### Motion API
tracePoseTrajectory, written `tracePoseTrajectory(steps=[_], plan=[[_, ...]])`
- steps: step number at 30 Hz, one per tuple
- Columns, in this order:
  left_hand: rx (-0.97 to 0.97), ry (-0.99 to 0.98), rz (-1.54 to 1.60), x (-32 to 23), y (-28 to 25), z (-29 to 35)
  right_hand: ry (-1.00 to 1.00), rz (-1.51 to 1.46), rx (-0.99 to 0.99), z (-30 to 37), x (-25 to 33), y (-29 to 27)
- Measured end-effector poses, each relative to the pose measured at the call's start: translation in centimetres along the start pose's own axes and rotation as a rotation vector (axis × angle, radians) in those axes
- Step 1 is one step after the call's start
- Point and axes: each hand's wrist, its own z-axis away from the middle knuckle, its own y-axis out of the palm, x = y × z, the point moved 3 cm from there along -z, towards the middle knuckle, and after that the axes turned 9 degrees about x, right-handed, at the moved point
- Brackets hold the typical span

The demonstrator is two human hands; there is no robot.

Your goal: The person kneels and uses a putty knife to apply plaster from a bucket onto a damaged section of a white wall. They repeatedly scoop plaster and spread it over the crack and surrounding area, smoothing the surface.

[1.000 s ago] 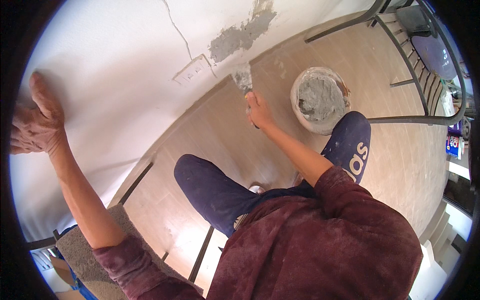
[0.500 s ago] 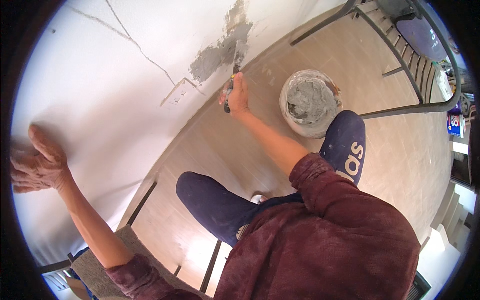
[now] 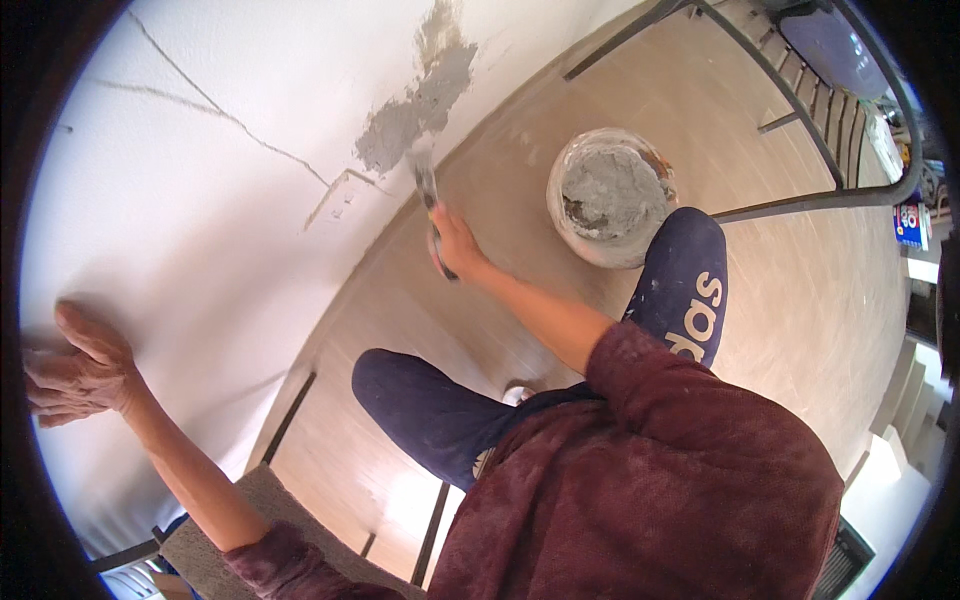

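Note:
My right hand (image 3: pixel 458 243) grips a putty knife (image 3: pixel 424 175) by its handle; the blade is smeared by motion at the lower end of a grey patch of wet plaster (image 3: pixel 418 112). That patch sits low on the white wall (image 3: pixel 230 215), just above the floor line. Far to the left, my left hand (image 3: pixel 85 365) rests against the wall with its fingers apart and holds nothing. A round tub (image 3: pixel 610 255) of grey plaster mix (image 3: pixel 615 190) stands on the floor to the right of my right hand, beside my right knee.
Near the plaster patch is a socket plate (image 3: pixel 340 200), with pencil-like lines or cracks running above it. A metal-framed slatted rack (image 3: pixel 835 130) stands at the far right. My knees rise from the tiled floor (image 3: pixel 480 350). A grey-brown padded seat (image 3: pixel 225 540) is at lower left.
My right hand has drawn the putty knife down and left, from over the patch to its lower edge. My left hand stays on the wall; the whole view has shifted slightly.

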Motion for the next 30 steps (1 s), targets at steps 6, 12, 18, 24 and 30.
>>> tracePoseTrajectory(steps=[6, 12, 18, 24, 30], plan=[[0.011, 0.005, -0.165, 2.3, 0.6, 0.9, 0.006, -0.249, -0.041, -0.1, 8.1, -4.9], [0.021, 0.007, -0.067, -1.4, -0.7, -1.3, 0.016, -0.027, -0.013, -2.5, 10.5, -3.4], [0.056, -0.010, -0.083, -1.0, -1.4, -1.5, 0.215, 0.053, 0.218, 1.6, 9.7, -6.0], [-0.002, -0.023, -0.047, -1.7, -1.2, -1.5, 0.044, -0.154, 0.037, -1.4, 14.0, -6.9], [-0.038, 0.031, -0.072, -0.8, -0.7, -1.3, 0.146, 0.099, 0.157, 0.3, 14.8, -3.1]])
